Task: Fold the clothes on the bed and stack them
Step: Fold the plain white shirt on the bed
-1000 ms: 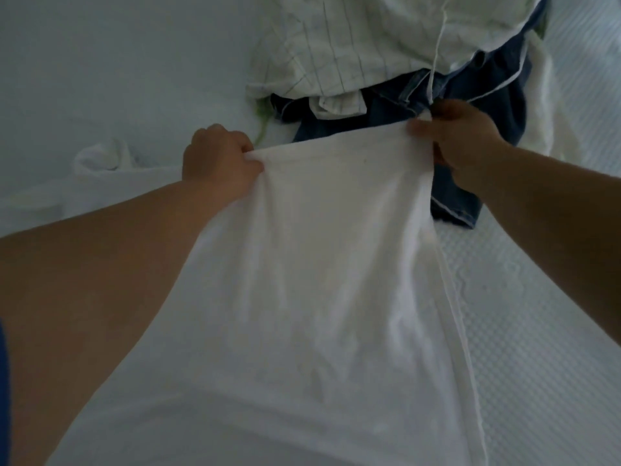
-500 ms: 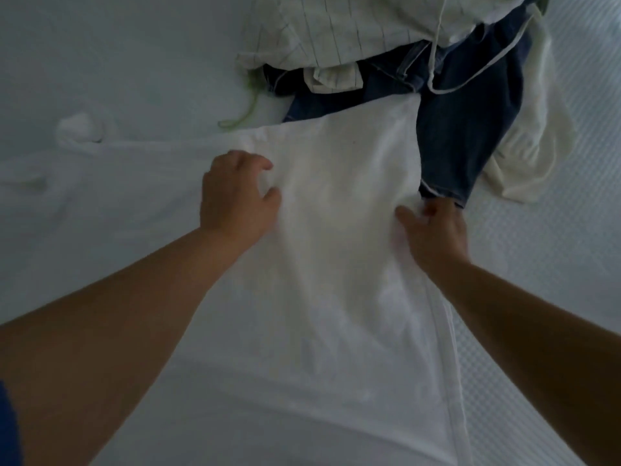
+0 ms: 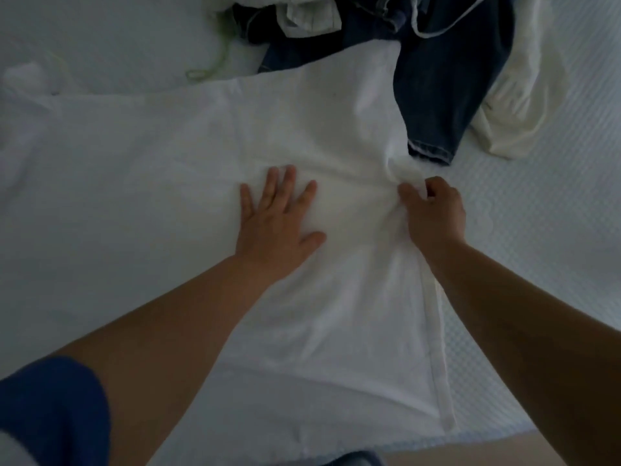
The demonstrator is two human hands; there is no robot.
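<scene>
Right fingers: curled and pinching a bunched fold at the right-hand edge of the plain white cotton garment; the thumb side faces the left hand.
Right hand: sits on the garment's right border, just short of the hem of the dark blue denim piece.
Left fingers: straight and spread, gripping nothing; they press flat on the cloth.
Left hand: palm down near the middle of the garment, beside the right hand, with a band of taut, wrinkled cloth between them.
Garment position: spread flat on the white textured bed, directly in front of the person; its long axis runs left to right across the view, and a hemmed edge runs back toward the person below the right wrist.
Governing relation: most of the loose cloth lies to the left of the pinching fingers, so a fold would likely carry the pinched edge leftward over the flat palm, which appears to serve as anchor.
Nearer hand: the right, already on the edge.
Surroundings: an unfolded heap of clothes at the far side, partly overlapped by the garment's far corner.
</scene>
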